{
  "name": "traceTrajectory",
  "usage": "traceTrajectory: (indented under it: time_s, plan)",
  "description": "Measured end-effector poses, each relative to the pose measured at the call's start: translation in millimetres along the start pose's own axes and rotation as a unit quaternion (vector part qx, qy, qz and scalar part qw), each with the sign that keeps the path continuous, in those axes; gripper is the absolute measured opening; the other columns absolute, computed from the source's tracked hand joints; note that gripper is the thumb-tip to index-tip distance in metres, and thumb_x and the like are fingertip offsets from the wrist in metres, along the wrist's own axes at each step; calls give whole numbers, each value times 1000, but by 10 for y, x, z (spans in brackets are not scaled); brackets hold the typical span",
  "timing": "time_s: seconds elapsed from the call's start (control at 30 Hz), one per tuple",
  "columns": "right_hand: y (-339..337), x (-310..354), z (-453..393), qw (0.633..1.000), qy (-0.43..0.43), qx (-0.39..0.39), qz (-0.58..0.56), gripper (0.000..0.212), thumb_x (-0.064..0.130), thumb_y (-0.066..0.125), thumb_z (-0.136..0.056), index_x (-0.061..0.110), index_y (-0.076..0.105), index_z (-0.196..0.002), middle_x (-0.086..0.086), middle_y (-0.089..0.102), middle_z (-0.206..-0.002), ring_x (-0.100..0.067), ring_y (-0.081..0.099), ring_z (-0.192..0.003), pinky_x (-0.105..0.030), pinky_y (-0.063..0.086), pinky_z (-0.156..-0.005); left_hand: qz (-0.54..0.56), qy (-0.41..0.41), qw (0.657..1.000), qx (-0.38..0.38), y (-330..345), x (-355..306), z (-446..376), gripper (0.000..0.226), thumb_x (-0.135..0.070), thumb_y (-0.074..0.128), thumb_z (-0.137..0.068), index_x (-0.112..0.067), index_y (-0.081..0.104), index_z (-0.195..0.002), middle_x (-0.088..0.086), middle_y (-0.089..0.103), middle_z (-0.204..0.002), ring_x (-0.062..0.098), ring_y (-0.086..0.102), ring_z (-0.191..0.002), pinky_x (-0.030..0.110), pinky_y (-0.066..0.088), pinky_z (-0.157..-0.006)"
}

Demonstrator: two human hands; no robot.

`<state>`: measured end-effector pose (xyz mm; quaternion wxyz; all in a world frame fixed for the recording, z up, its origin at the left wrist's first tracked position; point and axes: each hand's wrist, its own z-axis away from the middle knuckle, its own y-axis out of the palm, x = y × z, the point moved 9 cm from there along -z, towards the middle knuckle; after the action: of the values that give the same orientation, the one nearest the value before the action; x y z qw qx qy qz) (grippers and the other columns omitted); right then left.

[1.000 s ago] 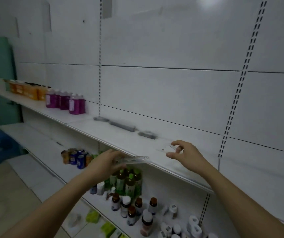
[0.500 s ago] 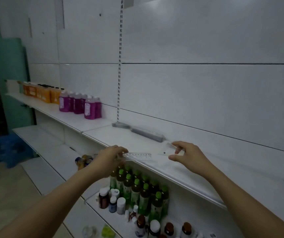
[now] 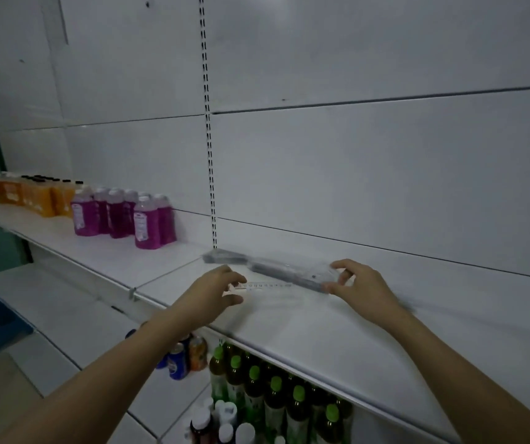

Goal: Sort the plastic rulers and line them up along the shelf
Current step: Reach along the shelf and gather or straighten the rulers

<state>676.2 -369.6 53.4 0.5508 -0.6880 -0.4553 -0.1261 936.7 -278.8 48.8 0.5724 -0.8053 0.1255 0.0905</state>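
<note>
While left hand [image 3: 215, 291] pinches clear ruler [image 3: 265, 286] | right hand [image 3: 358, 283] grips packaged rulers [image 3: 289, 272] on shelf [image 3: 321, 331]

Your left hand [image 3: 217, 288]: arm extended forward, fingers curled, thumb and fingertips seemingly pinching the clear ruler [image 3: 263, 286] at its near end. Your right hand [image 3: 358, 286]: arm extended, thumb and curled index finger pinching a second clear ruler [image 3: 316, 273].
</note>
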Motion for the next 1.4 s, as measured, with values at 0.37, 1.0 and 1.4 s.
traceTrajectory:
  time_s: [0.37,1.0,1.4]
  plan:
    - [-8,-314,-398,993,102,-47,44,40,39,76,-79,31,58,-114,9,61,-103,-11,58,-73,-20,45,-62,46,115,991,49,367,108,-1243,35,-26,60,-93,-19,58,-128,1,57,-121,17,53,-110,26,39,-94]
    - [137,-133,-620,973,148,-142,110,38,41,75,-80,29,63,-114,13,61,-99,-6,55,-72,-14,43,-64,137,209,955,159,1006,14,-2006,47,-33,66,-88,-19,56,-132,2,58,-134,17,55,-119,28,41,-103]
    - [1208,602,-1539,991,72,-63,89,39,42,74,-80,29,62,-115,13,61,-101,-4,56,-82,-13,41,-67,108,214,968,75,596,917,-1262,35,-43,51,-94,-34,56,-127,-12,54,-132,9,47,-121,25,37,-102]
